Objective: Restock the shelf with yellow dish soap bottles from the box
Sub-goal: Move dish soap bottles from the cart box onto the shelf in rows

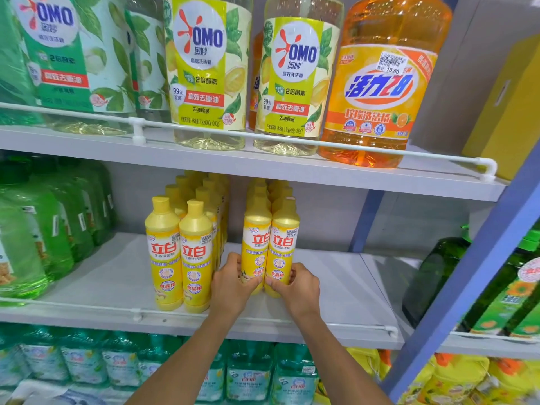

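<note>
Left hand point(232, 285), right hand point(296, 285): fingers curled round two slim yellow plastic dish soap bottles point(257, 244), probably squaring them on white shelf point(344, 290)

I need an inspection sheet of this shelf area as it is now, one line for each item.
Surface: grey middle shelf, white rail along its front edge.
Job's things: yellow dish soap bottles in two groups; left group stands free, right group's front two are held; box not in view.
Clutter: green detergent bottles at left, dark green bottle at right.
Grippers: left hand grips the left front bottle, right hand the right front bottle.
Cables: nothing seen.
Surroundings: OMO bottles and orange jug above, teal bottles below, blue upright at right.
</note>
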